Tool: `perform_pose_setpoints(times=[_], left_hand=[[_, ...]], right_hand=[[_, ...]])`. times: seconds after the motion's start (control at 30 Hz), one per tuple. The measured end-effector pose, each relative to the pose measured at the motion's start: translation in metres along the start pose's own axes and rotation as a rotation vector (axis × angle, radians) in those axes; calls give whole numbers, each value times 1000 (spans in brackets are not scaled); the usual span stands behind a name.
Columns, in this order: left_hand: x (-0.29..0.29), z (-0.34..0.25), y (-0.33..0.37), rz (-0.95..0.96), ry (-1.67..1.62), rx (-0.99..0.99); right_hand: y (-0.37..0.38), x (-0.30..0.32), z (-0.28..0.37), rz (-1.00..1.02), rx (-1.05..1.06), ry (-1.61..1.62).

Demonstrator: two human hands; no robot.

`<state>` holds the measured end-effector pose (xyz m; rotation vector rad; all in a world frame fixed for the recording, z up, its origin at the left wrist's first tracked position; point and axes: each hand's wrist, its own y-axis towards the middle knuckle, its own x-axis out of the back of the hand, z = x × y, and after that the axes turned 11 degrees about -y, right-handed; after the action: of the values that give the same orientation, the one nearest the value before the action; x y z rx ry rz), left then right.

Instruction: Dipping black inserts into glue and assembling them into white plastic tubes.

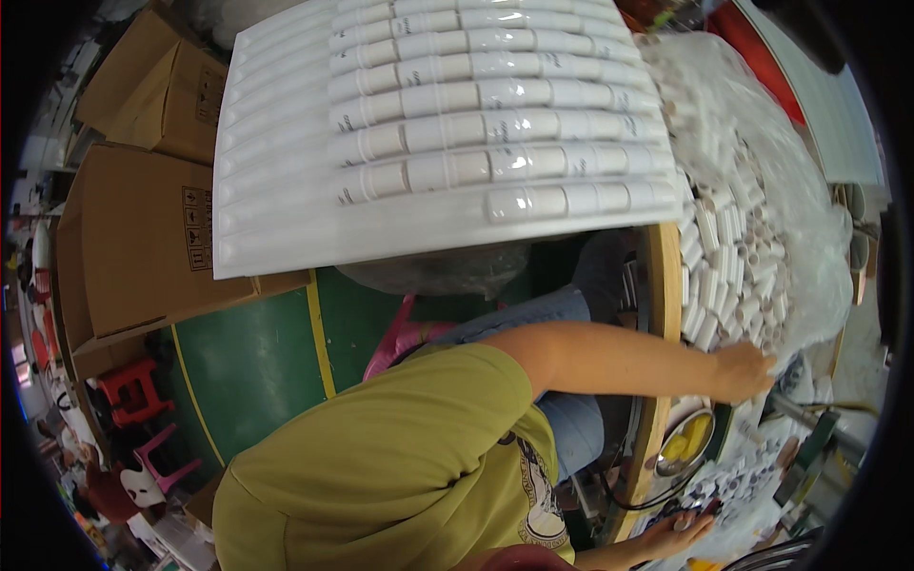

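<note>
Left hand (741, 372) grasp hidden; item (684, 521) at right hand (674, 537) too small to tell

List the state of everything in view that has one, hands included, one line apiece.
Left hand: curled beside the heaped tubes; grip unclear
Right hand: partly curled; grip unclear
Heaped tubes: loose, jumbled
White tray: partly filled, bare at one end
Tray tubes: lying end to end in rows
Clear plastic: crumpled
Metal bowl: holding yellow pieces
Red stool: upright, unoccupied
Cardboard box: open or shut unclear
</note>
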<state>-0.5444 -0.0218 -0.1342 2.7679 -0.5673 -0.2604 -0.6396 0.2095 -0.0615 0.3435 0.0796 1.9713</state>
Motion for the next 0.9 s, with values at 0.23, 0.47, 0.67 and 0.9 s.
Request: perform_pose_setpoints(times=[0.23,0.47,0.67,0.9], left_hand=[[12,-1,-1,3,109,-371],[65,-63,-30,176,-268,38],[71,-84,-60,240,-315,288],[54,-75,-75,325,-270,366]], right_hand=[[2,39,-24,251,311,-271],[-9,6,-4,387,575,-523],[2,-20,1,520,686,-706],[19,-46,-14,478,789,-831]])
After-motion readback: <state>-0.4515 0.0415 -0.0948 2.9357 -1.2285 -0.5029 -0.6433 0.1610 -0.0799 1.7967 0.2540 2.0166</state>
